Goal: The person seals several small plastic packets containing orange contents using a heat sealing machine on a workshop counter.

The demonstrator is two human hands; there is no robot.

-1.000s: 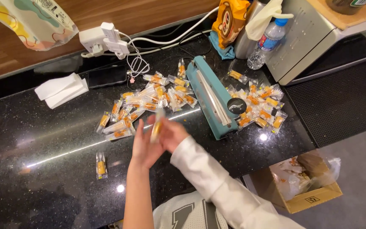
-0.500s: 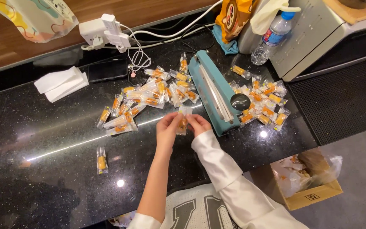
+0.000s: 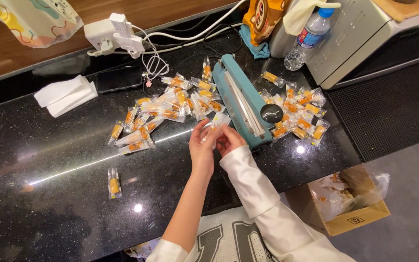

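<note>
Packet [image 3: 217, 122], a small clear wrapper, is pinched between both hands just above the counter [image 3: 49, 194], close beside the near end of the teal heat sealer [image 3: 243, 102]. Compared with one second ago, the hands have moved right, from the middle of the counter toward the sealer, and the packet now sits nearly at its front edge.

Counter: black polished stone, carrying all loose items.

Heat sealer: teal body, lying at an angle, black round knob at its near end. It has not moved.

Left pile [image 3: 166, 109]: clear packets with orange contents, spread on the left side of the sealer.

Right pile [image 3: 299, 114]: similar packets, spread on the right side of the sealer.

Left hand [image 3: 202, 148]: fingers closed on the lower left part of the packet.

Right hand [image 3: 229, 138]: fingertips grip the packet's right edge. The sleeve is white.

Single packet [image 3: 114, 183]: lies alone, well apart from both piles, unchanged.

Judgement: the shift toward the sealer suggests the held packet is being lined up for the sealing bar; whether its open end is already folded cannot be told.
</note>
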